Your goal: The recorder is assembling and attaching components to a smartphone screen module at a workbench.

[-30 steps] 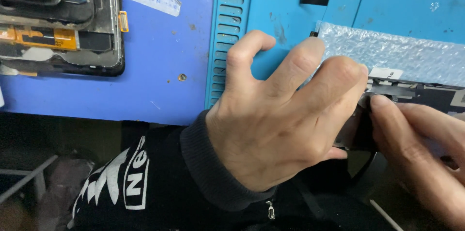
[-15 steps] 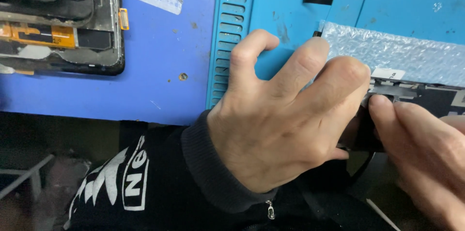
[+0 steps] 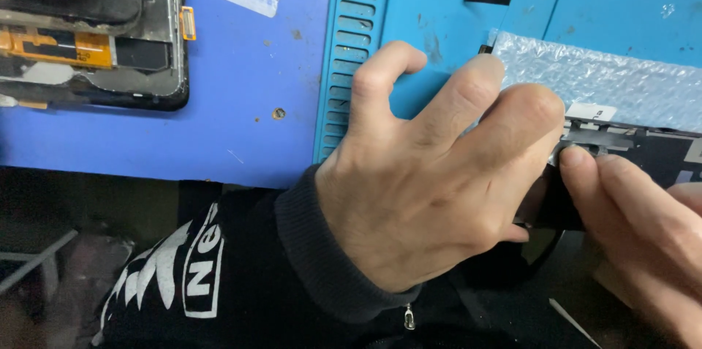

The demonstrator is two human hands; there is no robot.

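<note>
Panel position: the dark flat panel (image 3: 643,155) lies at the right on the blue mat (image 3: 439,20), its near edge over the worktop (image 3: 241,71) rim.
Long axis: left to right, running out of view.
Nearer hand: both touch its left end; left hand (image 3: 431,188) curls over the corner, gripping it.
Right hand (image 3: 643,224): fingertips (image 3: 574,159) press the top edge, fingers close together.
Look: black, thin, a grey metal strip along its top; bubble wrap (image 3: 607,78) just behind.

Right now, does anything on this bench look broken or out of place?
Yes. The stack of dark phone screens at top left looks stripped, with orange flex parts exposed. The blue bench top is scuffed and spotted. Both hands grip a dark flat panel that looks intact.
</note>
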